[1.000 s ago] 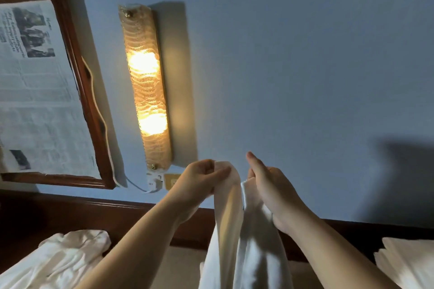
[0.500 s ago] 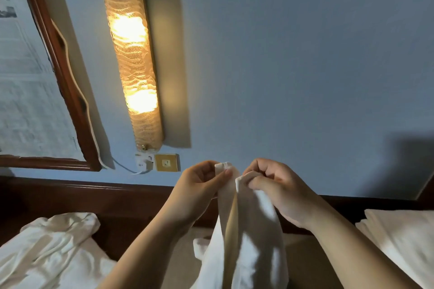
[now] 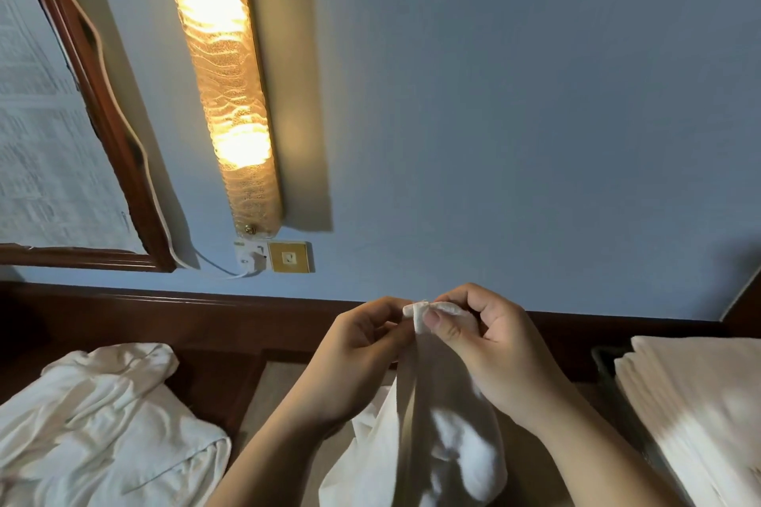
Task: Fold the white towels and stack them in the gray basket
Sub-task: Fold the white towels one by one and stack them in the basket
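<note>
Lower end of the held towel (image 3: 449, 445) past the bottom edge.

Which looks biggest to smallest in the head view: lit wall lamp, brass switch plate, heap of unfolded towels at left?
1. Heap of unfolded towels, cut off by the frame, and nearer the camera, so partly unsure.
2. Wall lamp, long and narrow.
3. Brass switch plate, clearly smallest.

We take the headboard (image 3: 206, 309) as landmark | above it on the wall: lamp (image 3: 224, 82), socket (image 3: 290, 256) just under the lamp, framed print (image 3: 53, 136) to the left | before it, left: loose towels (image 3: 103, 424) | centre: both hands (image 3: 362, 346) (image 3: 490, 346) meeting at the held towel (image 3: 449, 436) | right: folded stack (image 3: 700, 403)
</note>
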The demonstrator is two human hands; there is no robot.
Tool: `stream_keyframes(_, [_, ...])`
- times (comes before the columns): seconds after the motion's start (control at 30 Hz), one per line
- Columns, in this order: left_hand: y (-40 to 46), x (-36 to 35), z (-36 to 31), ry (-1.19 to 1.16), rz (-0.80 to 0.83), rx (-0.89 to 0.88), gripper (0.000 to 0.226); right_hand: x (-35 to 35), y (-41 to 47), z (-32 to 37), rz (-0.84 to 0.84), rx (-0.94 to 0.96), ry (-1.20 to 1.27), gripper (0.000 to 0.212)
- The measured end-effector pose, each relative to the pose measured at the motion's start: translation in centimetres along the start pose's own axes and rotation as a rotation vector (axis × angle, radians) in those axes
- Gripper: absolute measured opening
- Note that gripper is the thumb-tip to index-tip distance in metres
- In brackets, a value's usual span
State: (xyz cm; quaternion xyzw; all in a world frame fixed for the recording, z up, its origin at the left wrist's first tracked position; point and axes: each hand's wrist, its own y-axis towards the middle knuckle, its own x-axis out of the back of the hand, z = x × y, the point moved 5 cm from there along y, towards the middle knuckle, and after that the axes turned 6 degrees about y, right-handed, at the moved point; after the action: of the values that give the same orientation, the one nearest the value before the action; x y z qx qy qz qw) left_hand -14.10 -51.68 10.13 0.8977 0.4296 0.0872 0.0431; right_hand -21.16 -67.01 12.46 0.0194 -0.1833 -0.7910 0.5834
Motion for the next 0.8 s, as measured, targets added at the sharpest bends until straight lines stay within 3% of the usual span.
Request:
stream_keyframes(0.3, [-0.6, -0.3, 0.6, 0.012, 0.006, 0.028, 0.037, 0.6, 0.4, -2.0, -0.078, -0.04, -0.094, 0.02])
stream_keyframes(0.47, [-0.7, -0.7, -0.4, 0.133, -0.092, -0.025, 0.019, 0.6, 0.9, -1.8, 0.04, -0.022, -0.168, 0.02])
stream_keyframes(0.53, [-0.6, -0.6, -0.6, 0.14, -0.158, -0.027, 0.022, 0.8, 1.2, -1.8, 0.068, -0.052, -0.216, 0.013])
stream_keyframes(0.67, [-0.6, -0.6, -0.1, 0.084, -0.237, 0.0, 0.041, 1.4, 1.4, -1.7, 0.067, -0.067, -0.339, 0.028])
stream_keyframes(0.8, [-0.7, -1.2, 1.3, 0.159, -0.347, -0.058, 0.036, 1.2, 1.0, -1.4, 0.047, 0.037, -0.422, 0.023])
